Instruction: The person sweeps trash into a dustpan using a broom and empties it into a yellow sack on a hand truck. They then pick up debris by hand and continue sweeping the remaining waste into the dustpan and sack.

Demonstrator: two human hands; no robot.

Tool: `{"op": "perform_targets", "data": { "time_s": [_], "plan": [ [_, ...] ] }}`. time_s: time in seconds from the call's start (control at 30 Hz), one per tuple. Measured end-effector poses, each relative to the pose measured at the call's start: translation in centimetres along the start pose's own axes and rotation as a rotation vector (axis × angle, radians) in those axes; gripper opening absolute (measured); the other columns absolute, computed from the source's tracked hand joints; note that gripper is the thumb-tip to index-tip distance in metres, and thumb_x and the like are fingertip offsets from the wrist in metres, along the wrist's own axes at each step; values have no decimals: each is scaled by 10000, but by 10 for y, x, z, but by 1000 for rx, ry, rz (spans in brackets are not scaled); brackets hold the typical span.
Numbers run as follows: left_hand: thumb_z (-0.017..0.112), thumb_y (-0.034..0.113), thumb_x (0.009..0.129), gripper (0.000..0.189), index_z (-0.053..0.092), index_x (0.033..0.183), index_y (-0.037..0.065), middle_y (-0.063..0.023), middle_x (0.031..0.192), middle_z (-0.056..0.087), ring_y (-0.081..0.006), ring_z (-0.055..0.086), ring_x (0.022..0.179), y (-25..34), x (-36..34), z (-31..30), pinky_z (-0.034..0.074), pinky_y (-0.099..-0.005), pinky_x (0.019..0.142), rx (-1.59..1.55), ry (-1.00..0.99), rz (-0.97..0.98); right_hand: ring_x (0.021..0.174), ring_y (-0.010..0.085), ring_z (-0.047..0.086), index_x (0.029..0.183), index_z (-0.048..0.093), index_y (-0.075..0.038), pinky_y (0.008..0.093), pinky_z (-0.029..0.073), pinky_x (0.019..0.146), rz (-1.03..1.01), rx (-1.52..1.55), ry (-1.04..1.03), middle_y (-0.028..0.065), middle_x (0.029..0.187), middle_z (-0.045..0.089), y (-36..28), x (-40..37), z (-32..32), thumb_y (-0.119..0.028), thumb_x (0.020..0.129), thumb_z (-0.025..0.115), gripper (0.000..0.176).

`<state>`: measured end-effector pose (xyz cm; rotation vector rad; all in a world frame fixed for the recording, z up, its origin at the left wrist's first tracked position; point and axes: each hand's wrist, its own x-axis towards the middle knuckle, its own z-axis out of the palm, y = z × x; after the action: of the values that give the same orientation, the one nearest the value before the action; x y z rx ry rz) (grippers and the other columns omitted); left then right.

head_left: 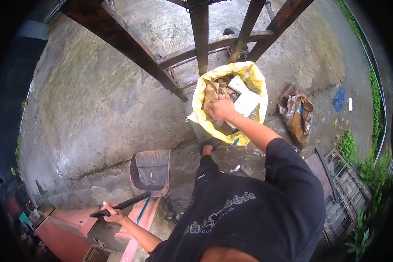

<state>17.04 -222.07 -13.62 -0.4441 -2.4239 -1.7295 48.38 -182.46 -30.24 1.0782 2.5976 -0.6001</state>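
My left hand (114,215) is closed round the black grip of a shovel (150,170), whose wide, worn scoop rests on the wet ground to the left of my leg. My right hand (221,108) reaches into a large yellow sack (199,98) with its rim rolled open. Its fingers are curled against crumpled brown paper (211,92) inside; the fingertips are partly hidden. White foam-like pieces (247,103) and other rubbish lie beside that hand in the sack.
A rusty metal frame (131,48) stands over the ground ahead. Right of the sack lies a crumpled brown bag (296,113), with a blue scrap (339,99) farther off. A metal grate (347,192) and plants are at lower right, a pink ledge (139,222) at lower left.
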Motion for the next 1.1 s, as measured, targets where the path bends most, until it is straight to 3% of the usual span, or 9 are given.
{"op": "perform_targets", "data": {
  "time_s": [0.1, 0.27, 0.43, 0.57, 0.67, 0.77, 0.87, 0.97, 1.1],
  "plan": [
    [539, 130, 820, 279, 395, 594, 53, -37, 470, 409, -107, 387, 396, 0, -3, -3, 346, -230, 420, 52, 4, 26, 998, 248, 474, 856, 611, -98, 443, 313, 847, 297, 58, -94, 72, 987, 592, 13, 16, 9, -273, 766, 457, 250],
    [535, 129, 822, 285, 400, 586, 48, -42, 470, 414, -110, 387, 388, 1, -5, -14, 340, -230, 410, 71, -14, 82, 977, 259, 495, 944, 579, -83, 463, 306, 867, 138, 113, 276, 103, 941, 588, -43, -18, 8, -277, 744, 509, 287],
    [528, 125, 827, 279, 406, 588, 45, -42, 463, 414, -112, 382, 379, -7, -10, -11, 333, -230, 400, 73, -37, 131, 922, 263, 512, 845, 589, -77, 433, 317, 835, 308, 143, 235, 92, 865, 600, -76, -64, 52, -231, 704, 547, 213],
    [535, 113, 823, 275, 413, 586, 48, -39, 460, 407, -105, 379, 380, -1, -4, -3, 335, -228, 399, -8, -75, 82, 844, 215, 544, 769, 590, -82, 401, 309, 804, 180, 278, 197, 49, 828, 614, -80, -66, 39, -192, 649, 582, 163],
    [536, 99, 822, 267, 411, 591, 46, -36, 462, 408, -99, 376, 382, 7, -2, -3, 329, -223, 398, -19, -94, 90, 867, 231, 537, 763, 593, -105, 396, 300, 791, 382, 465, 257, 41, 803, 609, -63, -89, 0, -208, 702, 546, 129],
    [537, 93, 821, 263, 413, 593, 47, -33, 462, 403, -97, 371, 386, 14, 3, 4, 328, -223, 401, -68, -90, 106, 1031, 250, 440, 1041, 547, -127, 414, 299, 825, 512, 229, 724, 67, 1132, 505, -20, -97, 9, -180, 673, 596, 374],
    [537, 90, 819, 252, 418, 601, 49, -30, 466, 400, -100, 367, 389, 17, 5, 8, 331, -227, 406, -109, -109, 113, 1086, 274, 412, 1078, 538, -121, 453, 284, 882, 584, 107, 214, 121, 1160, 484, 19, -95, -9, -206, 649, 601, 442],
    [544, 98, 815, 238, 424, 616, 49, -31, 466, 399, -104, 368, 389, 25, 1, 18, 334, -231, 408, -108, -109, 87, 1128, 278, 386, 1091, 540, -131, 479, 240, 948, 504, -142, -2, 117, 1163, 488, 32, -99, 12, -244, 636, 614, 474],
    [552, 118, 812, 230, 428, 632, 47, -35, 466, 403, -109, 376, 390, 20, 5, 20, 338, -234, 411, -112, -121, 93, 1157, 292, 361, 1098, 539, -138, 499, 194, 990, 507, -179, 63, 126, 1199, 471, 50, -100, 42, -303, 608, 643, 527]
  ]
}}
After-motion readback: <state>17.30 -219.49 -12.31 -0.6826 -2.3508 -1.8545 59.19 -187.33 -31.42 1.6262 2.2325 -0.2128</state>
